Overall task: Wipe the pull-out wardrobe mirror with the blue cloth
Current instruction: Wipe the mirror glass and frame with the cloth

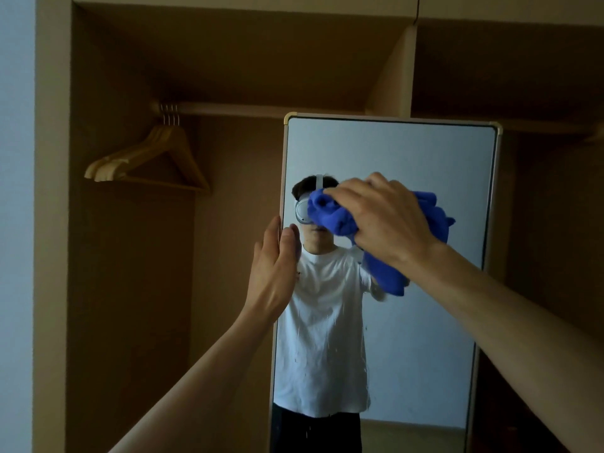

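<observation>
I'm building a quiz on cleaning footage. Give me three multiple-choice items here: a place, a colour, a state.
1. Where do the pale wooden clothes hangers hang? A on the wardrobe rail, left of the tall pale-framed mirror; B on the mirror's top; C on the floor.
2. What colour is the bunched cloth? A red; B blue; C white.
3. What does the left hand do? A hangs free; B holds the cloth; C grips the mirror's left edge.
Key: 1 A, hooks sit on the rail; 2 B, blue under the right hand; 3 C, thumb on the glass.
</observation>
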Motion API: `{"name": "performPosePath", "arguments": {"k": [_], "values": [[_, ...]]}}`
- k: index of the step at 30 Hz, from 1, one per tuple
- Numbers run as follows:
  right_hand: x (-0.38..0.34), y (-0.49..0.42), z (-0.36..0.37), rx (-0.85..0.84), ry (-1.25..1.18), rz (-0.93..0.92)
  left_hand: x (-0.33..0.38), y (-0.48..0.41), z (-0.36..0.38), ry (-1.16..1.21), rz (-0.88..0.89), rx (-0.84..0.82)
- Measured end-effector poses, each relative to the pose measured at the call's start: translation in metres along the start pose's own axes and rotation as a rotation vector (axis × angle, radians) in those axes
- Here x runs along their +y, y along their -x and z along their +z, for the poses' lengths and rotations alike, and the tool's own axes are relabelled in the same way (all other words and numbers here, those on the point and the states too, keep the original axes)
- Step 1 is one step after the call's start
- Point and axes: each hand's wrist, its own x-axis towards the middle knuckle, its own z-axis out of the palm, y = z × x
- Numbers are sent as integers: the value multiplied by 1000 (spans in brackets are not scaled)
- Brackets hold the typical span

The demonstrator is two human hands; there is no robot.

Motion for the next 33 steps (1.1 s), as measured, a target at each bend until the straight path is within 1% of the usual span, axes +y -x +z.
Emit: {"name": "performPosePath", "arguments": {"k": [5, 8, 15, 20, 23, 33], "values": [[26, -11, -11, 33, 32, 40, 0, 3, 4, -9, -26, 35], [24, -5, -8, 33, 39, 25, -3, 3, 9, -35, -51, 52], [15, 42, 9, -29, 12, -70, -3, 6, 17, -72, -88, 92], [9, 79, 16, -114, 22, -132, -1, 9, 22, -121, -84, 110], [12, 87, 15, -162, 22, -151, 2, 13, 26, -154, -74, 116], [69, 40, -18, -15, 87, 43, 13, 15, 30, -241, -97, 112]]}}
